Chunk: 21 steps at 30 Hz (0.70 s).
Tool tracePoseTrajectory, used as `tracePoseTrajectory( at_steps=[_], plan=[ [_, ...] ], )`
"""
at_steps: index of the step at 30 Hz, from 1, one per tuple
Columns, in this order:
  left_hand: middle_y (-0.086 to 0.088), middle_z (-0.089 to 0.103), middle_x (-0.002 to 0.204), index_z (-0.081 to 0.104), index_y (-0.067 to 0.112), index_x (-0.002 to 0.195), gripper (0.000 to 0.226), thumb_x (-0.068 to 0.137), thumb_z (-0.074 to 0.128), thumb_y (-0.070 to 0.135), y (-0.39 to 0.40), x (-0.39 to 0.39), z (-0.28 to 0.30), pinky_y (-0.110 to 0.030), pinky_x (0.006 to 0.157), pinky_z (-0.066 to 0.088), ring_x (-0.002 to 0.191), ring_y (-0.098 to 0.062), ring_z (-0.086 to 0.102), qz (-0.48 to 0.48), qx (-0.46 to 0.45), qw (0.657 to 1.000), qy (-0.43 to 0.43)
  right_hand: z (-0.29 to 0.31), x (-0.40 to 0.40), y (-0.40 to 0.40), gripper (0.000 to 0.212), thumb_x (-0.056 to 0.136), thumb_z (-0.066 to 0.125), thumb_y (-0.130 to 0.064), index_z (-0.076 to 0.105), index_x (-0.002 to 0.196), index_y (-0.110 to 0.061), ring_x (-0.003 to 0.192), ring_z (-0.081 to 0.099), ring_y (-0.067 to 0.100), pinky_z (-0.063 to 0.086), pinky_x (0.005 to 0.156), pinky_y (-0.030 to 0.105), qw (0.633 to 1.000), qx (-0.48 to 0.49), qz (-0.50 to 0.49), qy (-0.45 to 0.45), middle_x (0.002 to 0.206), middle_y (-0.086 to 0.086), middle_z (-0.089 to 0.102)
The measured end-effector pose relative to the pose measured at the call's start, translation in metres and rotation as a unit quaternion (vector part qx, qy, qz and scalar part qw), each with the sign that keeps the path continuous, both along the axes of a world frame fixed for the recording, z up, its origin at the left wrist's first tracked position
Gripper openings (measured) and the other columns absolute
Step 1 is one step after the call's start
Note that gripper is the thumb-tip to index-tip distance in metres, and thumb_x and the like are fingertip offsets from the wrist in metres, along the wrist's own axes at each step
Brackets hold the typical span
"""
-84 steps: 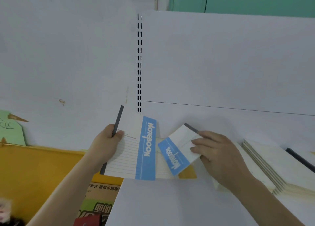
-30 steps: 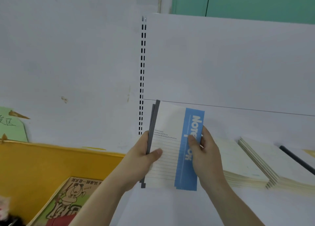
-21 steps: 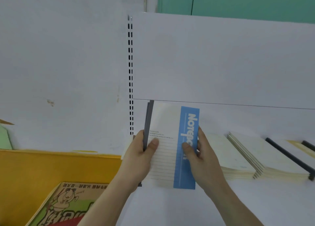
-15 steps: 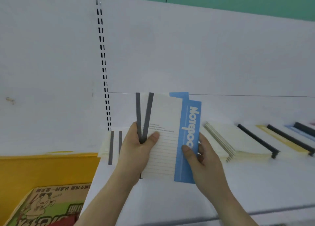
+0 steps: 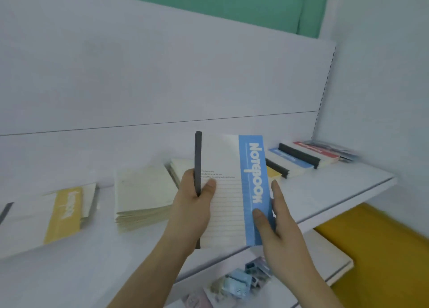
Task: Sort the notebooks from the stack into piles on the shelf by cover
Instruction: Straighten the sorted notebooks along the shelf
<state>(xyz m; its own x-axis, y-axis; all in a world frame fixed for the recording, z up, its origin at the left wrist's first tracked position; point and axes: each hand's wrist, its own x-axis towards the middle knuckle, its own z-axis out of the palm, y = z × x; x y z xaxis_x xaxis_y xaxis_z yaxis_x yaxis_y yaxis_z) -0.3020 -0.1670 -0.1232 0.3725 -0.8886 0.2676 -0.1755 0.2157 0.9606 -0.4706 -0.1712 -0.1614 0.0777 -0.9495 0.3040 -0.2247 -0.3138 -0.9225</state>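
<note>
The blue-banded notebook (image 5: 232,189) is held upright above the shelf (image 5: 325,191), roughly over its middle stretch, its long axis running near vertical, dark spine to the left and the blue title strip down the right, the lettering reading bottom to top. Half a second ago the view faced the shelf's left end; now it has swung right, and piles that were out of sight lie in view: a blue-covered pile (image 5: 294,161) at the far right, a yellow-banded pile (image 5: 62,212) at the left, a cream pile (image 5: 141,196) between. That suggests the matching blue pile is being sought. The left hand (image 5: 192,205) grips the spine edge, thumb on the cover; the right hand (image 5: 276,219) pinches the blue edge with its fingers (image 5: 260,217).
</note>
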Motion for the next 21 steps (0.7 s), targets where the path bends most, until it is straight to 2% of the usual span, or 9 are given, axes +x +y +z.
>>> tracePoseTrajectory(
  at_steps=[2, 5, 7, 9, 10, 13, 16, 19, 21],
  plan=[
    [0.005, 0.070, 0.099, 0.051, 0.029, 0.116, 0.017, 0.100, 0.056, 0.028, -0.020, -0.041, 0.000, -0.033, 0.077, 0.056, 0.089, -0.011, 0.068, 0.006, 0.005, 1.000, 0.015, -0.004, -0.039, -0.011, 0.069, 0.090, 0.048, -0.049, 0.011, 0.148, -0.055, 0.114, 0.057, 0.007, 0.056, 0.086, 0.024, 1.000, -0.004, -0.027, 0.010, 0.139, -0.020, 0.045],
    [0.007, 0.070, 0.106, 0.051, 0.033, 0.117, 0.019, 0.100, 0.056, 0.026, -0.052, -0.102, -0.002, -0.035, 0.083, 0.055, 0.095, -0.011, 0.067, -0.018, 0.004, 1.000, -0.004, -0.006, -0.097, -0.035, 0.066, 0.090, 0.046, -0.044, 0.018, 0.150, -0.048, 0.121, 0.052, 0.007, 0.054, 0.094, 0.028, 0.998, -0.033, -0.046, 0.026, 0.144, -0.017, 0.043],
    [0.015, 0.069, 0.106, 0.048, 0.041, 0.123, 0.026, 0.100, 0.055, 0.029, -0.070, -0.136, -0.004, -0.030, 0.081, 0.054, 0.095, -0.005, 0.066, -0.033, 0.007, 0.997, -0.066, -0.004, -0.135, -0.053, 0.063, 0.095, 0.047, -0.036, 0.020, 0.151, -0.043, 0.119, 0.051, 0.002, 0.052, 0.087, 0.016, 0.997, -0.043, -0.057, 0.027, 0.141, -0.018, 0.042],
    [0.019, 0.064, 0.105, 0.032, 0.048, 0.136, 0.048, 0.098, 0.058, 0.035, -0.081, -0.163, -0.006, -0.024, 0.073, 0.052, 0.089, 0.001, 0.063, -0.035, 0.015, 0.989, -0.145, 0.000, -0.168, -0.074, 0.060, 0.098, 0.048, -0.028, 0.023, 0.151, -0.041, 0.113, 0.049, -0.005, 0.047, 0.072, 0.003, 0.996, -0.050, -0.070, 0.030, 0.134, -0.019, 0.044],
    [0.019, 0.060, 0.108, 0.021, 0.047, 0.147, 0.065, 0.095, 0.060, 0.040, -0.086, -0.175, -0.008, -0.026, 0.073, 0.053, 0.089, 0.001, 0.061, -0.030, 0.017, 0.982, -0.186, 0.003, -0.183, -0.085, 0.059, 0.099, 0.048, -0.025, 0.024, 0.150, -0.040, 0.110, 0.049, -0.006, 0.045, 0.068, 0.002, 0.995, -0.049, -0.077, 0.033, 0.131, -0.017, 0.045],
    [0.017, 0.045, 0.130, 0.009, 0.044, 0.153, 0.090, 0.085, 0.067, 0.053, -0.097, -0.204, -0.011, -0.028, 0.092, 0.051, 0.106, -0.003, 0.055, -0.048, 0.015, 0.941, -0.334, 0.011, -0.214, -0.121, 0.057, 0.101, 0.047, -0.021, 0.024, 0.151, -0.036, 0.104, 0.048, -0.002, 0.042, 0.066, -0.003, 0.992, -0.053, -0.093, 0.069, 0.128, -0.013, 0.042],
    [0.017, 0.031, 0.146, 0.020, 0.032, 0.153, 0.085, 0.085, 0.066, 0.053, -0.121, -0.223, -0.015, -0.017, 0.101, 0.036, 0.127, -0.004, 0.040, -0.053, 0.025, 0.903, -0.426, 0.012, -0.232, -0.158, 0.055, 0.102, 0.045, -0.018, 0.024, 0.152, -0.028, 0.110, 0.041, 0.004, 0.039, 0.067, -0.005, 0.988, -0.060, -0.082, 0.115, 0.128, -0.011, 0.039],
    [0.013, 0.028, 0.152, 0.025, 0.027, 0.154, 0.078, 0.090, 0.064, 0.048, -0.152, -0.232, -0.018, -0.019, 0.106, 0.030, 0.133, -0.008, 0.036, -0.030, 0.051, 0.896, -0.440, 0.009, -0.239, -0.196, 0.052, 0.103, 0.041, -0.020, 0.023, 0.152, -0.027, 0.110, 0.043, 0.007, 0.044, 0.068, 0.000, 0.980, -0.069, -0.060, 0.175, 0.132, -0.008, 0.040],
    [0.011, 0.027, 0.152, 0.028, 0.027, 0.153, 0.073, 0.092, 0.062, 0.048, -0.171, -0.234, -0.020, -0.020, 0.107, 0.027, 0.134, -0.010, 0.034, -0.035, 0.067, 0.882, -0.466, 0.008, -0.243, -0.223, 0.051, 0.104, 0.039, -0.021, 0.024, 0.152, -0.027, 0.110, 0.042, 0.005, 0.039, 0.072, -0.004, 0.972, -0.087, -0.048, 0.212, 0.136, -0.008, 0.039]
  ],
)
